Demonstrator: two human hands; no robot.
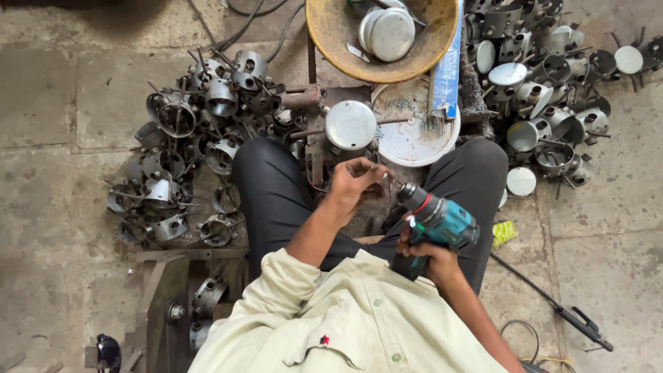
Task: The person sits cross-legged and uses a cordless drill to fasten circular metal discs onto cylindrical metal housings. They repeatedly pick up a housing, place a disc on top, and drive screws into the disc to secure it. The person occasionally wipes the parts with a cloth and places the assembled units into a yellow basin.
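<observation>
A: Head view: what's in the right hand (429, 257)?
B: It's wrapped around a teal drill (436, 222), chuck pointing to ten o'clock.
A: The left hand (353, 185)?
B: Fingers pinched around something too small to identify, just below the round metal lid (351, 125) at twelve.

At six o'clock, a teal glossy plastic cordless drill (436, 222); at nine o'clock, dull grey metal cylindrical housings (181, 173) on rough stained concrete floor (62, 103).

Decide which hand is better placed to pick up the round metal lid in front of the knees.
Probably the left. The left hand hovers just below the round metal lid, pinching only something small, while the right hand is full, gripping the teal drill further back.
</observation>
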